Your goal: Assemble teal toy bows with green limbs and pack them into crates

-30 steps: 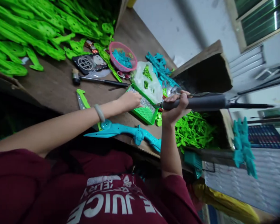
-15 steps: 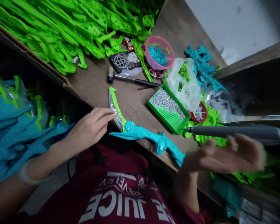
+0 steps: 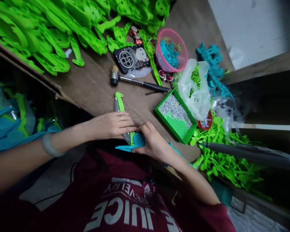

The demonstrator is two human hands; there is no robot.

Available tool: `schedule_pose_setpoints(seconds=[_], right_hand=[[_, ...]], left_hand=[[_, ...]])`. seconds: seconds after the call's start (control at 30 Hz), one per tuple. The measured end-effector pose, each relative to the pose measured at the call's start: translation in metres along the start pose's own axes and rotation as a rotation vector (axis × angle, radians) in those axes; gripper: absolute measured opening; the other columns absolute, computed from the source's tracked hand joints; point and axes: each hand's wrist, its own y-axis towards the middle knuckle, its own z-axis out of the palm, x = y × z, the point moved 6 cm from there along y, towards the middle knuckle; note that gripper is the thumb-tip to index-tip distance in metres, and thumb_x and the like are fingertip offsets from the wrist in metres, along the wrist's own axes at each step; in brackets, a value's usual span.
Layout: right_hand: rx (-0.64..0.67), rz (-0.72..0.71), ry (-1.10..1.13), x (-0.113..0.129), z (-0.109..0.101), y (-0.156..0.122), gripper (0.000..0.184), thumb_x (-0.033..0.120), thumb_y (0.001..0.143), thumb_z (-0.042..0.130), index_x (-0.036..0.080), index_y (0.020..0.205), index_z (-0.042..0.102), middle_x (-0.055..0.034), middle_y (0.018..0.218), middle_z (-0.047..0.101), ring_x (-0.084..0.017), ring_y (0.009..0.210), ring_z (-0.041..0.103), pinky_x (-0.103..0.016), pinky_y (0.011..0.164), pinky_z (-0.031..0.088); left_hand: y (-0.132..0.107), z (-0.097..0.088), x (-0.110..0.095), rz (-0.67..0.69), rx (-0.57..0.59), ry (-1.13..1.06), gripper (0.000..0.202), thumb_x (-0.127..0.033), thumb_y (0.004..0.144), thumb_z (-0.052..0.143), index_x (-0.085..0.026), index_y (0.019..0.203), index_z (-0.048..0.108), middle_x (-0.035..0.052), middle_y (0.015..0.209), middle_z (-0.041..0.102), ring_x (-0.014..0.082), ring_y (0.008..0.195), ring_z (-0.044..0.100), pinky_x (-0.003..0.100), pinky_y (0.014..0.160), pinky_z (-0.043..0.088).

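A worn wooden table (image 3: 91,87) runs slantwise under the camera, its far left heaped with green plastic parts (image 3: 50,35). Below that edge, at the left, lie blue mouldings (image 3: 4,129). Next comes a small hammer (image 3: 135,82), well clear of the work. At the near edge the left hand (image 3: 111,124) rests on a green blade (image 3: 119,101). Its fingers are straight and close together, pressing down, but the thumb is hidden, so I cannot tell whether its grip closes. The blade's long axis runs away from the person, with the hooked tip pointing towards the hammer. Touching it, a teal toy piece (image 3: 135,141) lies along the table edge, its sharp end pointing left. The right hand (image 3: 152,143) curls over the round hub, its grip pinching the piece there. Both pieces look like light, stiff, smooth moulded plastic. The thick hub seems the safest hold, since the thin tips may flex. Further right sit a green tray (image 3: 183,137) of screws, then a grey power screwdriver (image 3: 246,151) hanging over loose green bits (image 3: 222,164)
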Motion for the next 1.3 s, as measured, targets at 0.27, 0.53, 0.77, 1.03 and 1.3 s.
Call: schedule_pose_setpoints(seconds=[0.27,0.53,0.77,1.03,1.3], right_hand=[[0.093,0.041,-0.084,0.004,-0.001,0.01,0.06,0.035,0.064,0.093,0.014,0.104,0.054,-0.009,0.106,0.053,-0.023,0.094,0.054,-0.041,0.084,0.053],[-0.031,-0.123,-0.412,0.024,0.015,-0.008,0.049,0.047,0.078,0.082,0.013,0.105,0.058,-0.0145,0.109,0.054,-0.027,0.094,0.051,-0.042,0.079,0.049],[-0.266,-0.188,-0.335,0.031,0.029,-0.008,0.03,0.043,0.081,0.074,0.019,0.083,0.056,-0.0069,0.09,0.054,-0.022,0.083,0.045,-0.035,0.069,0.04],[-0.258,-0.224,-0.229,0.042,-0.043,-0.037,0.014,0.032,0.087,0.06,0.021,0.081,0.053,-0.0093,0.096,0.052,-0.025,0.091,0.046,-0.042,0.078,0.043],[-0.28,-0.131,-0.237,0.0,-0.092,-0.027,0.016,0.035,0.095,0.058,0.02,0.099,0.056,-0.0081,0.109,0.053,-0.024,0.107,0.052,-0.044,0.1,0.047]], left_hand=[[0.002,-0.006,-0.008,-0.028,-0.073,0.069,0.036,-0.027,0.104,0.042,-0.011,0.121,0.07,0.0112,0.12,0.072,0.0236,0.111,0.065,0.04,0.109,0.046],[0.0,0.0,-0.008,-0.072,-0.028,0.07,0.033,-0.021,0.1,0.049,-0.014,0.126,0.067,0.0105,0.125,0.07,0.0232,0.116,0.064,0.041,0.114,0.043],[-0.002,0.005,-0.008,-0.092,0.029,0.029,0.034,-0.019,0.099,0.052,-0.015,0.13,0.066,0.0097,0.132,0.067,0.0221,0.123,0.062,0.041,0.119,0.038],[-0.005,0.004,0.0,-0.128,0.046,-0.14,0.04,-0.03,0.098,0.059,-0.017,0.136,0.062,0.0116,0.132,0.067,0.0229,0.127,0.06,0.043,0.122,0.035],[-0.004,-0.005,0.004,-0.076,0.001,-0.105,0.041,-0.035,0.102,0.049,-0.019,0.139,0.058,0.0076,0.133,0.067,0.0245,0.124,0.06,0.048,0.115,0.041]])
